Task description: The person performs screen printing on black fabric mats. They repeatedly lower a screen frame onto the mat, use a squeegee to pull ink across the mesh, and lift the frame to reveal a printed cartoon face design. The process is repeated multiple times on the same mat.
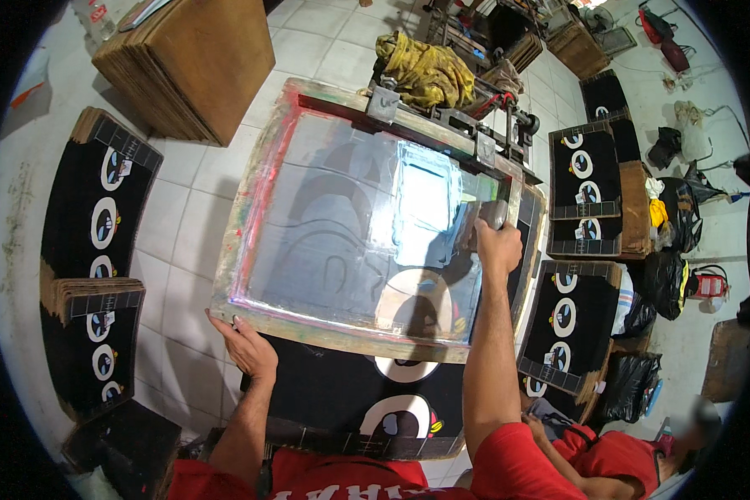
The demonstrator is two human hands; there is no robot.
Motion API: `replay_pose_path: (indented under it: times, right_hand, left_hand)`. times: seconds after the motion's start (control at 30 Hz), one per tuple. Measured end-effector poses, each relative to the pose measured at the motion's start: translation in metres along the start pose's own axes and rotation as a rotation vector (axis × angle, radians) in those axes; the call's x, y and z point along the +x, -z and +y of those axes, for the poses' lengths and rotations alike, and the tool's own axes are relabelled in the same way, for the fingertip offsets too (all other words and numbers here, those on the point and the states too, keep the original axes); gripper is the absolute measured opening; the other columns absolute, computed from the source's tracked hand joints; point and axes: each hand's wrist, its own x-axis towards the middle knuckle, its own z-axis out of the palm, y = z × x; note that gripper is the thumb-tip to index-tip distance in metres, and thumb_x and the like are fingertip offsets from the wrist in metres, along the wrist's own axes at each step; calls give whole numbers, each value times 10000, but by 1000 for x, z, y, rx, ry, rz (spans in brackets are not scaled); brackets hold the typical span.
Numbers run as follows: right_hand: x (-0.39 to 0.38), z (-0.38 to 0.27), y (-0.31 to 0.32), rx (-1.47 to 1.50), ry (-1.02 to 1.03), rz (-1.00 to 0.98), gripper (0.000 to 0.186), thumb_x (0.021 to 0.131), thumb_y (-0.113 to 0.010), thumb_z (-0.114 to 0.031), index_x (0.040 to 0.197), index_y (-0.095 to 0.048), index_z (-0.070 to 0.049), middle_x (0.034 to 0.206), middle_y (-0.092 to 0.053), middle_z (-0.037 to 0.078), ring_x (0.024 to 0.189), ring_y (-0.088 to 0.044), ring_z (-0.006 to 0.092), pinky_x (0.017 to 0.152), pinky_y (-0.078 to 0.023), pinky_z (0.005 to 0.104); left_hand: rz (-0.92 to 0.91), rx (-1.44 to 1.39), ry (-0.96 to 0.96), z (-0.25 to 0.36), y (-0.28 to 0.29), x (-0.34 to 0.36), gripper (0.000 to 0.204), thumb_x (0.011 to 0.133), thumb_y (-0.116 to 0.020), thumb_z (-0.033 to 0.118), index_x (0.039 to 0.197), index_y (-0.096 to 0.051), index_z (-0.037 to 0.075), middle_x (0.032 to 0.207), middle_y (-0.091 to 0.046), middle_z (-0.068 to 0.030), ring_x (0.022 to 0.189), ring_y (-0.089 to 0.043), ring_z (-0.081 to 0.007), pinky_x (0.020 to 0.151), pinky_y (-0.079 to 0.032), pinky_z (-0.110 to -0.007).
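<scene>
A wooden-framed printing screen (350, 335) lies tilted in front of me, with red stains along its left side. My left hand (250, 348) grips the frame's near left corner. My right hand (500, 248) is closed around the grey handle of a squeegee (496, 213), whose blade rests on the mesh at the right, partly in shadow. Beside the blade, light blue ink (425, 200) is spread over the mesh. Under the screen and toward me lies a black fabric panel (308, 396) with white ring prints and a coloured bird-like figure.
Metal hinge clamps (383, 104) hold the screen's far edge, with a yellow stained cloth (425, 71) behind. Printed black panels on boards stand left (100, 200) and right (562, 317). A stack of brown boards (200, 75) is far left. Another person (617, 458) in red is at lower right.
</scene>
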Motion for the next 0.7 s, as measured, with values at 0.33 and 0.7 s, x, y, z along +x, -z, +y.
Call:
replay_pose_path:
  times: [0.33,0.7]
  right_hand:
    - [48,-59,-11,-59,177,-92,382,746,-735,-358,1008,-785,-86,958,-763,203,925,-739,392,838,-579,485]
    - [75,-114,-39,-131,1034,-142,374,809,-734,-186,1172,-682,-108,1108,-731,122,1076,-672,340,898,-526,477]
  left_hand:
    - [28,14,-40,-1,-1,0,654,1091,-357,272,1606,-91,-30,1388,-507,-396,1222,-540,-541,982,-423,-556]
    - [17,28,-11,-1,-2,0,647,1092,-352,277,1603,-118,-43,1465,-436,-391,1274,-508,-538,1024,-415,-550]
